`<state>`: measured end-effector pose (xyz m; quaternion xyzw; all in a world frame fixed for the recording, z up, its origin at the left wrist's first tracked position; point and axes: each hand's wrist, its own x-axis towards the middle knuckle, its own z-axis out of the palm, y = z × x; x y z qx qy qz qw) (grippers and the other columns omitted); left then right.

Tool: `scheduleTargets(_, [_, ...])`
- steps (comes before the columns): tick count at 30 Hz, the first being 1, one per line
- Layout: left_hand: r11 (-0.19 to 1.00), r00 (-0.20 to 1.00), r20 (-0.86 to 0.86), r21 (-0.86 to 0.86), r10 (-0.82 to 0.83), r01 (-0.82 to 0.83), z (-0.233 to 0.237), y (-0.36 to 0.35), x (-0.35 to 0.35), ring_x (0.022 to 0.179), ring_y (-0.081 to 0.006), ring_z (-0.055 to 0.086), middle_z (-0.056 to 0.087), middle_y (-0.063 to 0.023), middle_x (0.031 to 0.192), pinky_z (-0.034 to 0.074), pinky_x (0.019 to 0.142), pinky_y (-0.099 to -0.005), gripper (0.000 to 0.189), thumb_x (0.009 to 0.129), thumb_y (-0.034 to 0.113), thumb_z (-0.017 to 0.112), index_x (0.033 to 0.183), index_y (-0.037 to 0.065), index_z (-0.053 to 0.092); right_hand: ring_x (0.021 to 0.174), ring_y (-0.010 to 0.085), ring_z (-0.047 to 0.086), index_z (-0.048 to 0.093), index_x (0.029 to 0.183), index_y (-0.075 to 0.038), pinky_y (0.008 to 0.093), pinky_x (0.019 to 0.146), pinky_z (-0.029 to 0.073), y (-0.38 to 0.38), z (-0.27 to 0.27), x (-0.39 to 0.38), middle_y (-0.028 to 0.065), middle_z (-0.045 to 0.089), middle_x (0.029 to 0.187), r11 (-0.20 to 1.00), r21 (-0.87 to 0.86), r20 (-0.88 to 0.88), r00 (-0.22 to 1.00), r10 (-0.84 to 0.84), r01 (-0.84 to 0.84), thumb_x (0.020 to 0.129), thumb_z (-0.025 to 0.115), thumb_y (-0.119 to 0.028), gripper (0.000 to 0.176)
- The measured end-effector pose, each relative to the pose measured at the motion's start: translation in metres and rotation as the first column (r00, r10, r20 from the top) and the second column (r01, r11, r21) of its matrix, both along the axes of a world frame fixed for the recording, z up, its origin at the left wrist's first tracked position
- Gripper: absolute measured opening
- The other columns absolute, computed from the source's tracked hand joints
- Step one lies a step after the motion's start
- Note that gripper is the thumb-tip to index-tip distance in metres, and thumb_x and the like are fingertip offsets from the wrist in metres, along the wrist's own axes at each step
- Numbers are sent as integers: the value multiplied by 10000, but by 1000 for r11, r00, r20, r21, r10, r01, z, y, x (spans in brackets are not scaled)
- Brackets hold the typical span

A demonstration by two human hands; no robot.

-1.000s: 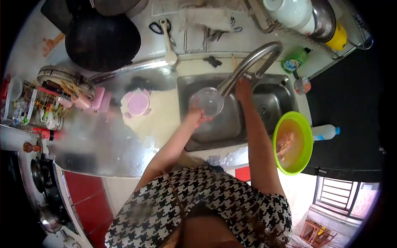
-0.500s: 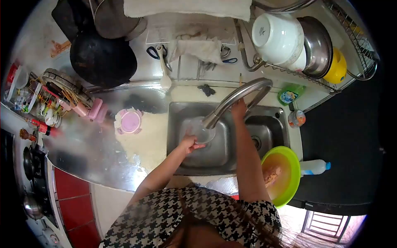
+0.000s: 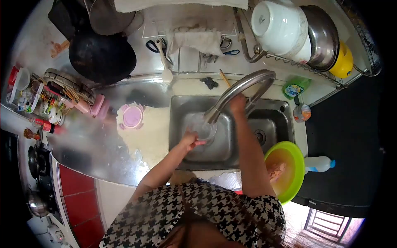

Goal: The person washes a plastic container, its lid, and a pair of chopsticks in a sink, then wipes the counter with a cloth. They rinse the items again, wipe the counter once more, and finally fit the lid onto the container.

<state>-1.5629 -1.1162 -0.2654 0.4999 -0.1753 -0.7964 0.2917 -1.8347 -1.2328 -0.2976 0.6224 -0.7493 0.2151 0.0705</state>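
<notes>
steel curved faucet (image 3: 245, 82) above clear round bowl (image 3: 209, 132) | left hand (image 3: 190, 140): pinching bowl | right hand (image 3: 237, 104): by faucet, grip hidden, cannot tell

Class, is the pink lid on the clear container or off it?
Off: the pink lid lies on the counter, while the left hand holds the clear container near the faucet.

A gooseneck faucet (image 3: 239, 85) is crossing in front of the right hand (image 3: 237, 104), hiding its fingertips. Its spout is covering part of a clear bowl (image 3: 209, 133), whose edge is blurring into the sink (image 3: 227, 155). Cloudy liquid is obscuring pinkish pieces (image 3: 275, 172) in the green tub (image 3: 299, 165). The upper edge is cutting off a white cloth (image 3: 178, 3).
</notes>
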Motion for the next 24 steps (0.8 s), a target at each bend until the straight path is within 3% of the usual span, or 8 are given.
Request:
scheduleTargets(2, [1000, 1000, 12, -16, -3, 4, 0, 1, 1, 904, -309, 535, 344, -181, 1225, 530, 730, -527, 806, 717, -132, 363, 1393, 210, 86, 834, 309, 585, 541, 944, -62, 415, 717, 462, 2, 0, -3, 154, 603, 893, 996, -67, -130, 990, 48, -57, 829, 493, -163, 161])
scheduleTargets(5, [1000, 1000, 11, -16, -14, 15, -1, 1, 5, 932, -325, 531, 342, -182, 1229, 527, 734, -526, 807, 715, -131, 368, 1392, 207, 87, 830, 306, 591, 540, 936, -77, 412, 706, 464, 7, 43, 10, 147, 607, 897, 988, 92, -193, 975, -108, 128, 832, 486, -182, 157])
scheduleTargets(8, [999, 998, 37, -7, -44, 45, -2, 4, 11, 930, -322, 534, 345, -179, 1226, 527, 733, -523, 808, 711, -122, 381, 1392, 204, 90, 900, 282, 589, 549, 976, -90, 392, 752, 469, -13, 25, -7, 131, 612, 943, 967, 234, -7, 994, -105, 103, 839, 474, -212, 198])
scheduleTargets(10, [998, 996, 75, -28, -58, 60, 2, 6, 12, 919, -318, 539, 349, -177, 1222, 528, 728, -521, 808, 708, -116, 388, 1391, 201, 92, 759, 317, 580, 570, 874, -15, 422, 662, 458, -20, 24, -2, 156, 595, 785, 979, -202, 62, 998, -9, 21, 856, 503, -258, 253])
scheduleTargets(11, [999, 1000, 21, -39, -22, 23, 4, 8, 12, 910, -316, 545, 358, -172, 1216, 534, 717, -513, 806, 706, -108, 397, 1391, 196, 101, 704, 347, 581, 532, 859, -12, 430, 627, 456, -15, 48, 1, 175, 590, 750, 997, -39, 81, 995, -55, 59, 876, 482, -272, 266])
scheduleTargets(15, [998, 995, 96, -55, -29, 35, 6, 3, 14, 862, -283, 558, 399, -150, 1168, 541, 702, -497, 798, 700, -94, 416, 1390, 187, 130, 747, 382, 591, 483, 891, -8, 460, 649, 457, -41, 4, -9, 215, 594, 744, 997, -11, 60, 995, -77, 78, 887, 440, -220, 217])
scheduleTargets(20, [996, 996, 37, -23, -81, 82, -7, -2, 14, 936, -324, 528, 350, -170, 1241, 560, 669, -481, 783, 738, -66, 428, 1386, 229, 102, 819, 401, 583, 465, 1073, 10, 480, 690, 457, -43, 4, -4, 248, 589, 851, 943, 153, 381, 863, -332, 296, 886, 390, -153, 259])
scheduleTargets(24, [999, 999, 31, -30, -32, 33, -3, -2, 9, 856, -254, 552, 401, -133, 1200, 527, 695, -525, 786, 715, -81, 423, 1390, 206, 140, 844, 398, 577, 439, 1147, 11, 476, 693, 457, -11, 55, 16, 251, 581, 905, 997, -16, 113, 991, -72, 74, 885, 358, -128, 307])
